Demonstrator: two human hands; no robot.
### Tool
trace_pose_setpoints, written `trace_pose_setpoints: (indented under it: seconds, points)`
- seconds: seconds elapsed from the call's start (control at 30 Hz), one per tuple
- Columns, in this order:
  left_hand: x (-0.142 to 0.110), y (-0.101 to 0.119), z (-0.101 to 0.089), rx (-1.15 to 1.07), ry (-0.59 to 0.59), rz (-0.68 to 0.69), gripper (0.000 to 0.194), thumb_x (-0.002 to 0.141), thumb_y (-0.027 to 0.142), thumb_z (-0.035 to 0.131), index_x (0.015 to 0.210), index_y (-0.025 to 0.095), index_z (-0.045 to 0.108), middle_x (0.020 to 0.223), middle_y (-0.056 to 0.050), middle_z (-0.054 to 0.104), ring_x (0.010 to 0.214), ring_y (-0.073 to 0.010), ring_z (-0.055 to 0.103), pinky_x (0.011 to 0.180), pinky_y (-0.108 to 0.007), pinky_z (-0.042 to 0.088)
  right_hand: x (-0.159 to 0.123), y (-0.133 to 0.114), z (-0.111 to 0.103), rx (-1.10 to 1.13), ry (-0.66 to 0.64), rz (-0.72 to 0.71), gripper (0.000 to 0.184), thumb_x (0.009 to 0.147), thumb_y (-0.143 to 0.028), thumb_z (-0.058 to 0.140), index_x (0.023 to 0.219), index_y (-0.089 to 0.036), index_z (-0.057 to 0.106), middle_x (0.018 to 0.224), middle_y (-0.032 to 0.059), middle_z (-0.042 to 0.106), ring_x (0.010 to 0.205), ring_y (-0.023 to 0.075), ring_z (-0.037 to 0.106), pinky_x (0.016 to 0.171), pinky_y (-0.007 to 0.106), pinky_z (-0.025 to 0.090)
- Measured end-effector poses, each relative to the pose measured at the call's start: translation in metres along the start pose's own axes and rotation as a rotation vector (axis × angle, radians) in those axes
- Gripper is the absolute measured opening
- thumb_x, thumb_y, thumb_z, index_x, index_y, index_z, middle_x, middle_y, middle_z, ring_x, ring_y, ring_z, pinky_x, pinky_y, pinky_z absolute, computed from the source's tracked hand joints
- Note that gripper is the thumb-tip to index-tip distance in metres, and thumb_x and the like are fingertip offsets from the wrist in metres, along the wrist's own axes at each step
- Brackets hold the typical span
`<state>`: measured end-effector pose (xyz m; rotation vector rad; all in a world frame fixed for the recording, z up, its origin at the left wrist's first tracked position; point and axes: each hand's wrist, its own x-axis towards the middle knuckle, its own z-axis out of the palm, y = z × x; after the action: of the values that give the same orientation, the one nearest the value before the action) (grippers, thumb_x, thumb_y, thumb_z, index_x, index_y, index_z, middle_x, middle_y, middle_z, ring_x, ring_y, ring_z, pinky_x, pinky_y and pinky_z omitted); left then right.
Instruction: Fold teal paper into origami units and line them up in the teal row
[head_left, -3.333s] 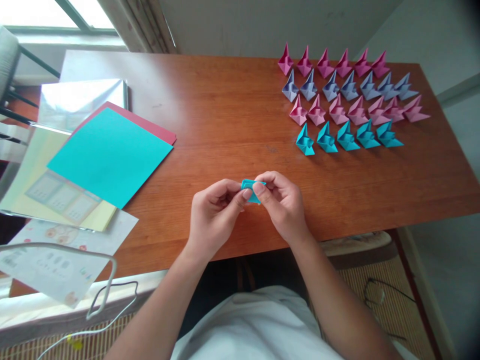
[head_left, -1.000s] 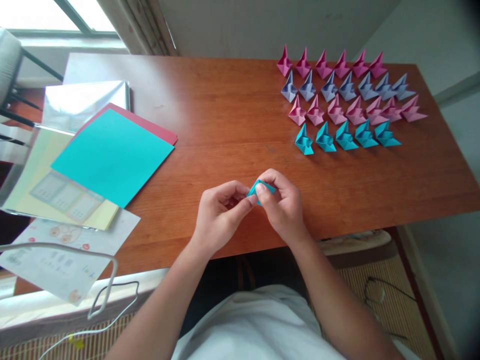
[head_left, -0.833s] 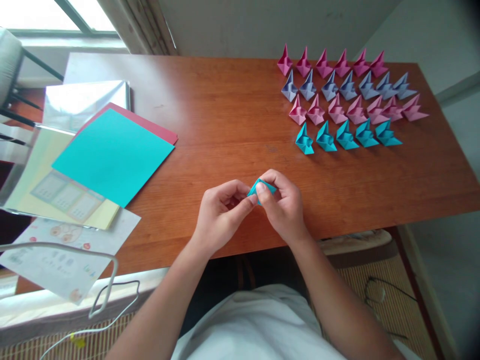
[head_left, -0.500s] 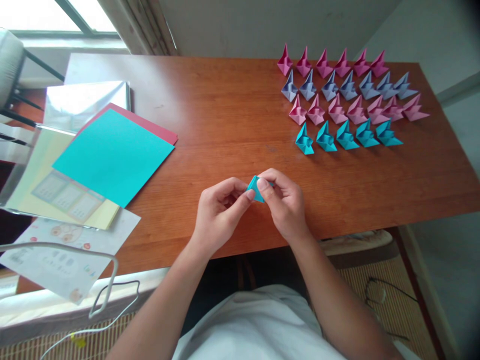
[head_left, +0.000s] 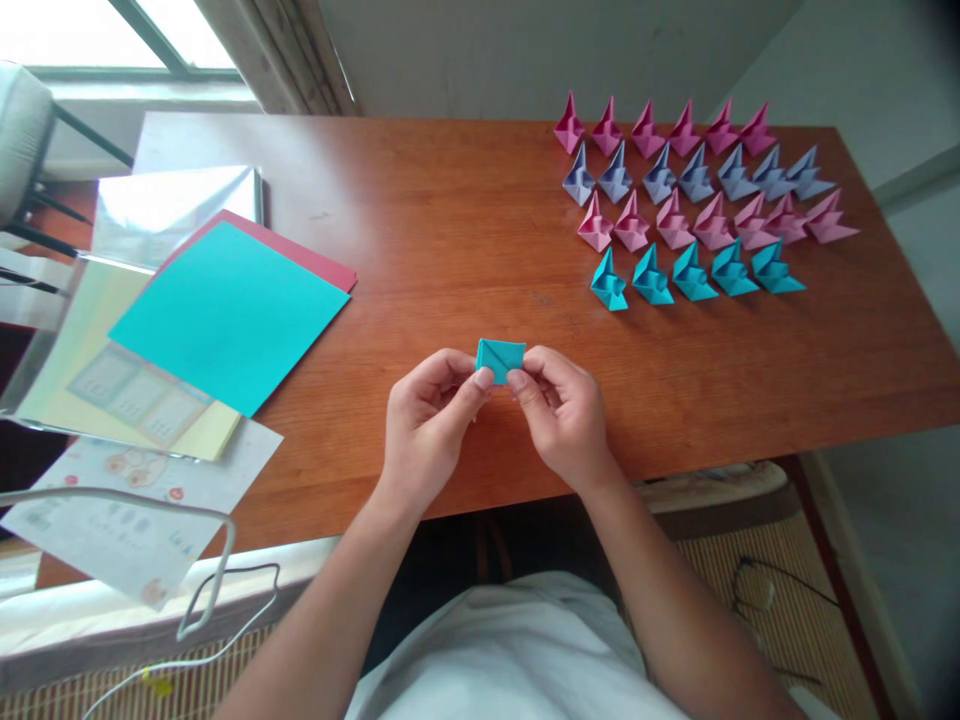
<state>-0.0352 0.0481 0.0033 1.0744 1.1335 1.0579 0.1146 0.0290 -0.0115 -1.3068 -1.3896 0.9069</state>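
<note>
Between my two hands is a small piece of folded turquoise paper (head_left: 501, 358), a flat packet with a slanting crease across its face. My left hand (head_left: 435, 420) pinches its left end, thumb in front and fingers behind. On the other end, my right hand (head_left: 561, 412) grips it the same way. Beyond my right hand stands a row of folded turquoise paper figures (head_left: 694, 273) with pointed tips. Behind them are rows of light pink figures (head_left: 675, 222), lavender figures (head_left: 697, 177) and dark pink figures (head_left: 685, 132).
Turquoise paper sheets (head_left: 232, 315) lie on the wooden table (head_left: 420, 230) at left, over a red sheet (head_left: 300, 248) and a pale yellow pack (head_left: 52, 370). A printed sheet (head_left: 247, 450) overhangs the near edge, with a grey cable (head_left: 150, 505) across it.
The turquoise packet has been turned from a slanted, mostly covered position to a level one showing its creased face. My right hand has shifted its grip to the packet's lower right end.
</note>
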Motion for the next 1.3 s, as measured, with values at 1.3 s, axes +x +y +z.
trace_pose_setpoints:
  seconds: [1.3]
  points:
    - [0.011,0.002,-0.005,-0.168,-0.074,-0.085,0.016,0.073,0.022,0.089,0.085,0.018,0.079,0.08,-0.001,0.077,0.071,-0.0108,0.07,0.067,-0.017,0.058,0.003,0.005,-0.033,-0.367,-0.15,-0.513,0.025,0.092,-0.012,0.07,0.109,-0.03,0.074,0.119,0.0059,0.072,0.11,0.0225,0.061,0.082,0.039,0.059]
